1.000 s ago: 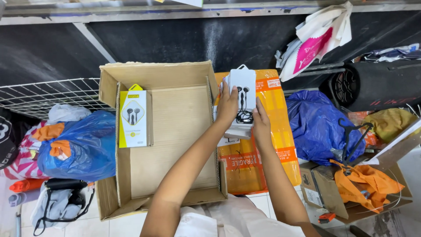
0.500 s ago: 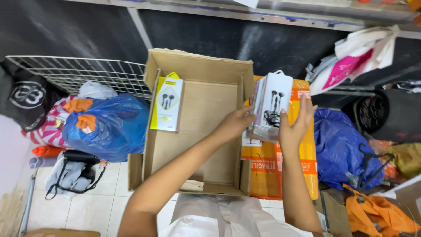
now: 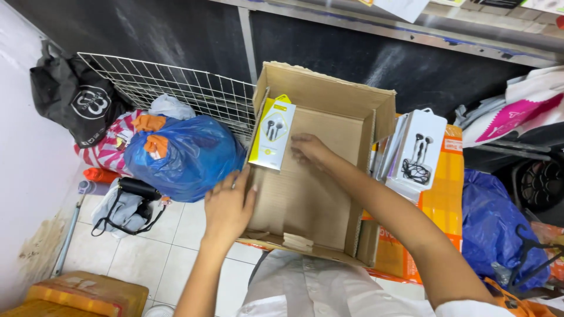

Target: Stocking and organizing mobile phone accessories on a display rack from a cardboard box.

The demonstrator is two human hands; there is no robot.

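Resting flat with spread fingers, the left hand (image 3: pixel 228 206) pressed the cardboard box (image 3: pixel 329 100) wall; the right hand (image 3: pixel 308 148) touched the yellow earphone pack (image 3: pixel 271 134), fingers loose, holding nothing

Right hand (image 3: pixel 309 148) fingertips blurred; orange crate (image 3: pixel 88 296) cut off below.

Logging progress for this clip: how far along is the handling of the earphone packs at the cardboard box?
Done: one yellow earphone pack stands against the left wall inside the cardboard box. In hand: the right hand reaches into the box beside that pack, empty, while the left hand steadies the box's left wall. Left: several white earphone packs lean outside the box's right wall, and most of the box floor is bare.
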